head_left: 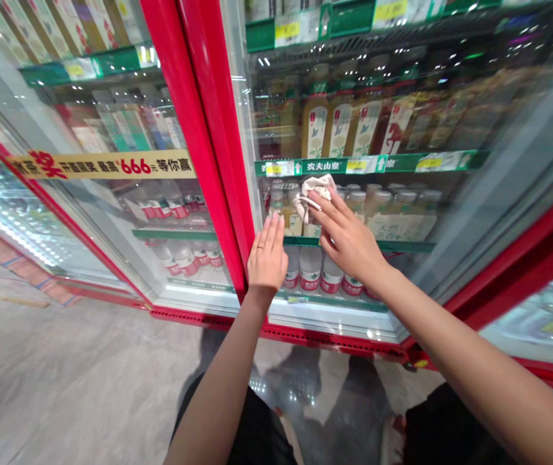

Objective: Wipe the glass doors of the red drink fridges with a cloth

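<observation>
A crumpled pale cloth [319, 191] lies against the glass door [276, 139] of a red-framed drinks cooler, just under a green shelf label strip. My right hand [347, 236] presses the cloth to the glass, its fingers bent over the lower part of it. To the left and slightly lower, my left hand [267, 254] rests flat at the door's left edge, beside the red frame [223, 148]. Its fingers are stretched out, a ring is on one of them, and it holds nothing. Behind the glass, bottles [316, 126] stand in rows on the shelves.
A second cooler door on the left carries a yellow banner [106, 166] with red and black print. Another red-framed cooler [542, 310] stands at the right. Below are the grey floor [112, 381], the cooler's red bottom edge and my feet.
</observation>
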